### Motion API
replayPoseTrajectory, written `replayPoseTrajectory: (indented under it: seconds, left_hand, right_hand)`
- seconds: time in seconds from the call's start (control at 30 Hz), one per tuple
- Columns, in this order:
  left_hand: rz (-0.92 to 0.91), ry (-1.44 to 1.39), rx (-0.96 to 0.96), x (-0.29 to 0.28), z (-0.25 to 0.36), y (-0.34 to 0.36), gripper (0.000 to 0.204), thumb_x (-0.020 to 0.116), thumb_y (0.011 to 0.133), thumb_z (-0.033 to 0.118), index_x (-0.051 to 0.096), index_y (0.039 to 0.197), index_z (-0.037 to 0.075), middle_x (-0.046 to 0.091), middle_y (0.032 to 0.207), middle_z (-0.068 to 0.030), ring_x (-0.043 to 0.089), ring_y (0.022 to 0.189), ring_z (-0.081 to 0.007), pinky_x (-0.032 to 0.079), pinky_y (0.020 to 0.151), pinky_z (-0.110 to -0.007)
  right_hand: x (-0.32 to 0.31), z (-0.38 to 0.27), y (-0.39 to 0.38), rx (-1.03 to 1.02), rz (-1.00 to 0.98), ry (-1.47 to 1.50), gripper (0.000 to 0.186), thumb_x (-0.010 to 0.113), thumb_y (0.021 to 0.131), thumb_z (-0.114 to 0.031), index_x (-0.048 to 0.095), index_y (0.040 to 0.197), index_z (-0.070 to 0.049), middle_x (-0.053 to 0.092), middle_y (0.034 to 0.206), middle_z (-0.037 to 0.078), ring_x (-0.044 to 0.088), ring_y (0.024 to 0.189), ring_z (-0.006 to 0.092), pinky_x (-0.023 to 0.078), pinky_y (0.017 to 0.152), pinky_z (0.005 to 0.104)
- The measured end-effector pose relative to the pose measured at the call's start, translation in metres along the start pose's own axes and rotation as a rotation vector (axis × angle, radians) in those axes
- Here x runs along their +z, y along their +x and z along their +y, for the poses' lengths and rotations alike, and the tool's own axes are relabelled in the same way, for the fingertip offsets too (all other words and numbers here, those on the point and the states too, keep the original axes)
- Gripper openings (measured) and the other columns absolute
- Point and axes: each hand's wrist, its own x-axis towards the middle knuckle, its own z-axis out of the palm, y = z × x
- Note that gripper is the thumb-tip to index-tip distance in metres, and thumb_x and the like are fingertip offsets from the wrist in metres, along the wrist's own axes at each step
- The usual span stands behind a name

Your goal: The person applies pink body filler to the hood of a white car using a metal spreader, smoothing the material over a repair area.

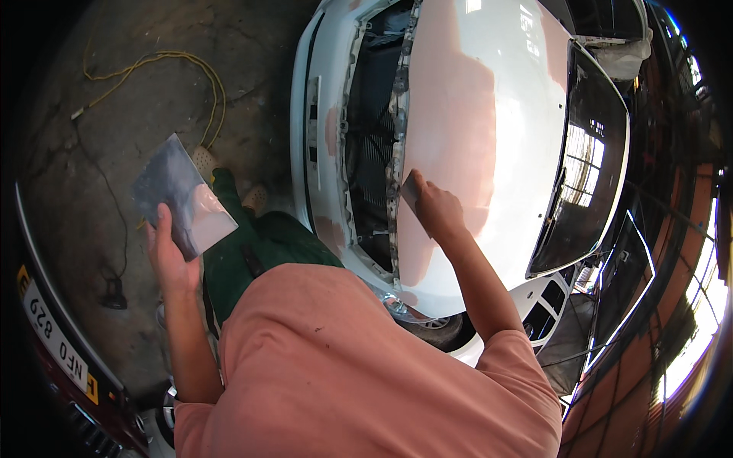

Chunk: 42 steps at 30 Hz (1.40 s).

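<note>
My left hand (169,258) holds a thin rectangular grey board (169,177) out to the left. A smooth pink layer, which looks like filler paste, covers the board's near right corner. With closed fingers my right hand (440,211) grips a small flat dark spreader (411,192). Its blade lies at the front edge of a white car's hood (523,145), over a broad pink filler patch (450,114). More pink patches show on the hood's far side and on the front bumper (324,91). How the fingers wrap the spreader is partly hidden.
The open front gap (370,145) lies along the hood's edge. A yellow hose (183,55) and a dark cable (114,191) lie on the concrete floor. A dark red car (84,397) stands at the lower left, and a white vehicle (546,301) beyond my right arm.
</note>
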Motion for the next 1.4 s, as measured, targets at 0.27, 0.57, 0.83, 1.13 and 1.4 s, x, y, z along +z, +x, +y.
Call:
replayPoseTrajectory:
  seconds: [0.27, 0.57, 0.83, 1.13, 1.4]
  left_hand:
    - [-0.101, 0.065, -0.042, 0.017, 0.005, 0.008, 0.048, 0.062, 0.102, 0.023, 0.045, 0.144, 0.006, 0.058, 0.135, -0.0081, 0.058, 0.123, -0.0228, 0.047, 0.105, -0.041]
    - [-0.427, 0.117, -0.098, 0.133, 0.041, 0.008, 0.042, 0.061, 0.103, 0.023, 0.046, 0.138, 0.005, 0.06, 0.129, -0.0092, 0.062, 0.116, -0.0235, 0.051, 0.1, -0.04]
    - [-0.48, 0.176, -0.042, 0.199, 0.108, -0.016, 0.036, 0.059, 0.102, 0.02, 0.049, 0.136, 0.011, 0.064, 0.123, -0.0091, 0.064, 0.114, -0.0247, 0.052, 0.097, -0.042]
    - [-0.409, 0.25, 0.308, 0.206, 0.188, 0.006, 0.035, 0.057, 0.102, 0.015, 0.052, 0.135, 0.003, 0.061, 0.127, -0.0097, 0.058, 0.118, -0.02, 0.047, 0.101, -0.037]
    - [-0.503, 0.696, 0.623, 0.266, 0.225, 0.063, 0.044, 0.052, 0.106, 0.024, 0.05, 0.137, -0.007, 0.059, 0.133, -0.0157, 0.058, 0.116, -0.023, 0.044, 0.1, -0.034]
  right_hand:
    - [-0.027, -0.023, -0.052, -0.005, 0.071, 0.458, 0.063, 0.059, 0.089, -0.011, 0.039, 0.148, -0.014, 0.07, 0.107, 0.023, 0.068, 0.089, 0.0461, 0.055, 0.076, 0.051]
    - [-0.117, -0.09, -0.07, -0.351, 0.664, 1.193, 0.031, 0.065, 0.086, 0.003, 0.048, 0.11, -0.006, 0.065, 0.112, 0.018, 0.065, 0.096, 0.0416, 0.054, 0.079, 0.0437]
    - [-0.187, -0.169, -0.06, -0.768, 0.934, 1.065, 0.057, 0.07, 0.085, 0.004, 0.06, 0.137, -0.016, 0.052, 0.128, 0.021, 0.053, 0.122, 0.0388, 0.048, 0.101, 0.0386]
    - [-0.216, -0.144, 0.055, -0.671, 1.011, 0.632, 0.051, 0.065, 0.078, 0.0, 0.065, 0.126, -0.016, 0.058, 0.13, 0.013, 0.053, 0.126, 0.035, 0.043, 0.103, 0.0503]
    - [-0.327, -0.18, 0.134, -0.964, 1.243, 0.544, 0.044, 0.064, 0.079, -0.011, 0.065, 0.122, -0.019, 0.06, 0.129, 0.003, 0.054, 0.126, 0.026, 0.037, 0.11, 0.0519]
